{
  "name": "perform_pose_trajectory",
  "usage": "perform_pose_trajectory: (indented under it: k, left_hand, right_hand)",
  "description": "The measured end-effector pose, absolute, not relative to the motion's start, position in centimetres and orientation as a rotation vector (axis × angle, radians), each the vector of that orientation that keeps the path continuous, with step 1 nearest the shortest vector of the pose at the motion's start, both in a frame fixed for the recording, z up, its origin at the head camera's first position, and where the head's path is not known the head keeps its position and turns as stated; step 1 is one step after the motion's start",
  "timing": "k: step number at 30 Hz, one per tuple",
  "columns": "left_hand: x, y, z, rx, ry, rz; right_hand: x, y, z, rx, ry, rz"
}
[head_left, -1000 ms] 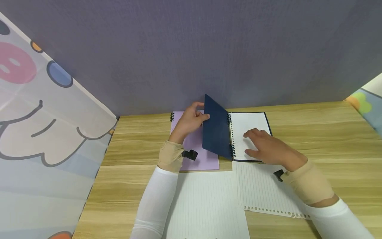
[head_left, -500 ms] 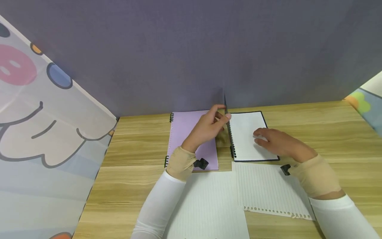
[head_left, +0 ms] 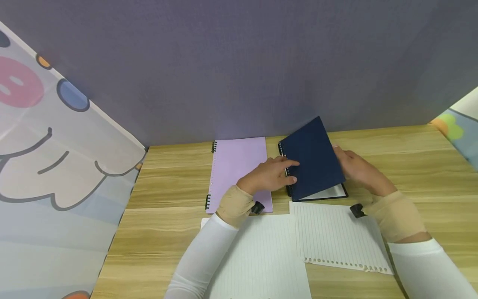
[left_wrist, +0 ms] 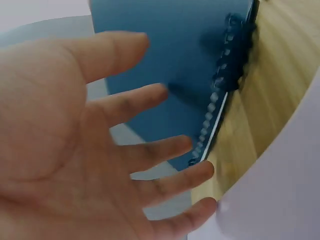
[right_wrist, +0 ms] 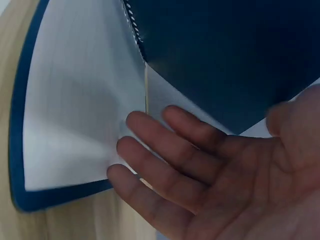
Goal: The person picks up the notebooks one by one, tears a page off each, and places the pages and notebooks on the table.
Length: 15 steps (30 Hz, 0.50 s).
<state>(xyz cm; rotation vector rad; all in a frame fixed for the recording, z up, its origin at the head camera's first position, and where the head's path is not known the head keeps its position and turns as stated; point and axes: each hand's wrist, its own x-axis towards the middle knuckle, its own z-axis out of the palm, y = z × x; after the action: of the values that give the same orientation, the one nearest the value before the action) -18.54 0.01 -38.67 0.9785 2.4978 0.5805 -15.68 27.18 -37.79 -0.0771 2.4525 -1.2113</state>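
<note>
In the head view a notebook with a dark blue cover [head_left: 311, 160] and black ring binding lies on the table, its cover half raised over white pages [head_left: 330, 192]. My left hand [head_left: 269, 174] is over the notebook's bound edge, its fingers spread and straight. The left wrist view shows that palm beside the cover [left_wrist: 165, 55] and the binding rings [left_wrist: 232, 52], nothing in its grasp. My right hand [head_left: 360, 170] is at the cover's free edge. In the right wrist view its fingers are extended beside the white page [right_wrist: 75, 115], below the cover's corner.
Left of the blue notebook lies a lilac ring-bound notebook [head_left: 239, 166]. Two loose lined sheets, one larger [head_left: 261, 253] and one with a torn perforated edge [head_left: 340, 236], lie nearer on the wooden table [head_left: 160, 224]. A grey upright panel [head_left: 239, 74] borders the far edge.
The blue cover has swung from the left over to the right, above the pages. My left hand has moved right to the binding; my right hand has moved from the page to the cover's edge.
</note>
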Motion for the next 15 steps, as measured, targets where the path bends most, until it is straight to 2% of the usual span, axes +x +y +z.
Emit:
perform_pose_trajectory:
  k: [5,15]
  left_hand:
    - [-18.1,0.3,-38.8,0.963,2.490,0.322]
    - [-18.1,0.4,-39.1,0.963,2.500,0.206]
  right_hand:
    - [-16.0,27.6,-38.0,-0.017,2.405,-1.277]
    - [-16.5,27.6,-39.7,-0.110,2.619,-0.904]
